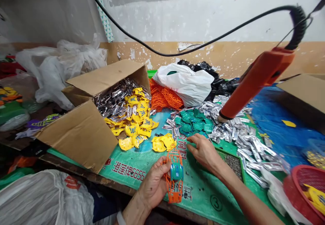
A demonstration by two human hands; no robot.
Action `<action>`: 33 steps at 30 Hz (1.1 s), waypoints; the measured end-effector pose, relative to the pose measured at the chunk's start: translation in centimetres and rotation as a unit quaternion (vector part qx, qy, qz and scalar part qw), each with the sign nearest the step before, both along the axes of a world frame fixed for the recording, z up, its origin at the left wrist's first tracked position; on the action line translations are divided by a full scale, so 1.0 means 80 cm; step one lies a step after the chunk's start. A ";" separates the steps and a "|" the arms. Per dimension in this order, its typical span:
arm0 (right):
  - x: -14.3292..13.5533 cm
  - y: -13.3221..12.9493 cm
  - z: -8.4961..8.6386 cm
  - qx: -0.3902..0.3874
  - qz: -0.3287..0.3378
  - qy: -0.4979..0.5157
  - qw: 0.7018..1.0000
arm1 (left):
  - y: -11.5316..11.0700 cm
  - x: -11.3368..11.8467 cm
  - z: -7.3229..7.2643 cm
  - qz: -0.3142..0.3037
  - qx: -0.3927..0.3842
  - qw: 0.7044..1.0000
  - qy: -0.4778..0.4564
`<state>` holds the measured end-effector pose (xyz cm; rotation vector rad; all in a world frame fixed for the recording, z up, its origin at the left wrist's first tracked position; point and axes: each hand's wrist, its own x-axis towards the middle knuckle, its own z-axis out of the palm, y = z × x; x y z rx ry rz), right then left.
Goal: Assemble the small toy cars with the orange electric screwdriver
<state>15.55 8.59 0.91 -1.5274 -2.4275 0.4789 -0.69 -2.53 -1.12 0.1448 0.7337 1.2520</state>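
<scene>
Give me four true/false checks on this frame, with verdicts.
1. The left grip holds an orange lattice strip with a green piece on it. True.
2. The right grip is clamped on the orange-red tool. False: it is apart from that tool.
3. Yellow pieces spill from the cardboard box. True.
4. The red basket stands at the picture's left edge. False: it stands at the right edge.

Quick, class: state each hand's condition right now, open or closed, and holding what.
Left hand: closed on the orange strip with a green piece on it.
Right hand: partly open, nothing visibly held.
</scene>
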 end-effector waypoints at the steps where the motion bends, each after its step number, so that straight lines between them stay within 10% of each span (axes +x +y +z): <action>1: -0.005 0.006 0.001 -0.009 0.001 -0.014 1.000 | 0.000 0.001 -0.001 0.001 0.003 1.000 0.000; 18: -0.082 0.066 -0.015 -0.113 -0.122 -0.122 0.979 | 0.004 -0.008 -0.006 -0.016 0.056 0.998 -0.014; 33: -0.030 0.045 -0.002 -0.165 -0.098 0.166 0.967 | 0.014 -0.020 -0.001 0.035 0.026 0.999 -0.006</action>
